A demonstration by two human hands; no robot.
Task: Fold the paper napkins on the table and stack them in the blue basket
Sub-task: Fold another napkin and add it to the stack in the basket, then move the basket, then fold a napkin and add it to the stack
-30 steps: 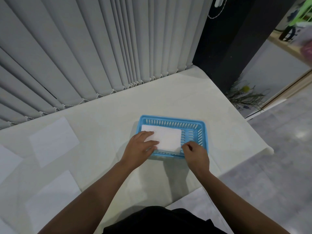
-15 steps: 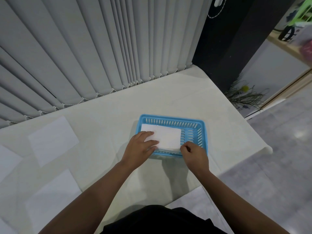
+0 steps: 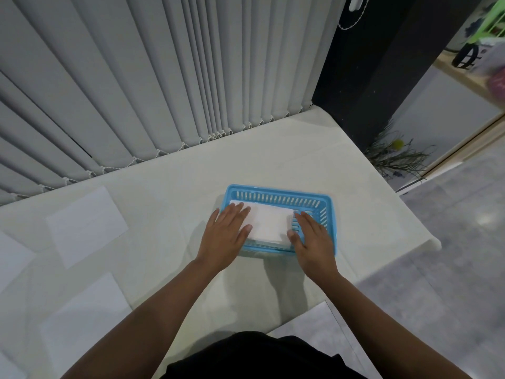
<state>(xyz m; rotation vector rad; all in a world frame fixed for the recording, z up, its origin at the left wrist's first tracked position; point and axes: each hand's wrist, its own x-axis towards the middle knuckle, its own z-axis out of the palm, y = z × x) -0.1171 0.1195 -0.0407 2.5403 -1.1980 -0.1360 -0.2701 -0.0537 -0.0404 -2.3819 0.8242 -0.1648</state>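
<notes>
2 open hands: the left hand (image 3: 226, 231) lies flat on the folded napkins (image 3: 269, 224) in the blue basket (image 3: 276, 194), the right hand (image 3: 311, 236) flat against their edge; light, limp paper, likely best pinched at corners.

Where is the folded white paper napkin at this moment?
In the head view, the folded white paper napkin lies in the left part of the blue plastic basket, between the left hand resting on it and the right hand at its right edge.

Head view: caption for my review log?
Left hand rests on folded napkins in the blue basket; right hand at their edge.
</notes>
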